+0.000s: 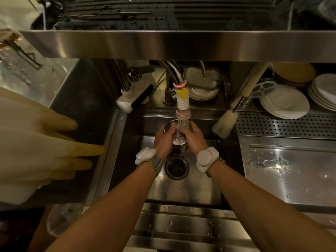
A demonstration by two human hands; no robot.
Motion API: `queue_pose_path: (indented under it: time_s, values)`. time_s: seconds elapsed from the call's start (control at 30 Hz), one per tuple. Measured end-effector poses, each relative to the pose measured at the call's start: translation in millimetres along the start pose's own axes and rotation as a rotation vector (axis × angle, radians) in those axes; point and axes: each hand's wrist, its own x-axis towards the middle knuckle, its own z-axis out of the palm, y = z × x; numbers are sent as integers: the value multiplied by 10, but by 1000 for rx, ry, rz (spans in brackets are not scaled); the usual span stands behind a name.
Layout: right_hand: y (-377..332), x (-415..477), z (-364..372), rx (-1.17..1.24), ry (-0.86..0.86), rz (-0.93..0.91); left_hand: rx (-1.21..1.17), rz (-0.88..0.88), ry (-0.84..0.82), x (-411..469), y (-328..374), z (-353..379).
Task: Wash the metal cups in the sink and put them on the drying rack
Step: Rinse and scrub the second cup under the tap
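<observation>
A metal cup (pixel 171 125) is held under the faucet nozzle (pixel 182 113), and water runs into it. My left hand (pixel 163 140) grips the cup's left side. My right hand (pixel 193 138) wraps round its right side. Both hands are over the steel sink (pixel 181 186), just beyond the drain (pixel 176 167). The cup's lower part is hidden by my fingers. The dark drying rack (pixel 163 13) sits on the steel shelf above the sink.
Rubber gloves (pixel 36 142) hang at the left. A bottle brush (pixel 226 122) leans at the sink's right rim. White plates (pixel 283 102) are stacked at the back right beside a perforated tray (pixel 287 126). A wet steel counter (pixel 291 171) lies at the right.
</observation>
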Motion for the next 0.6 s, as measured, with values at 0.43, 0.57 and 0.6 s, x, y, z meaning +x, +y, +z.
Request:
queue_pose_path:
  time_s: [0.43, 0.57, 0.6]
  values:
    - [-72, -47, -14, -62, -8, -25, 111, -1, 188, 7, 53, 80]
    - [-72, -32, 0, -31, 155, 36, 263, 61, 19, -8, 70, 79]
    - [-53, -11, -2, -31, 168, 57, 261, 67, -35, -27, 57, 68]
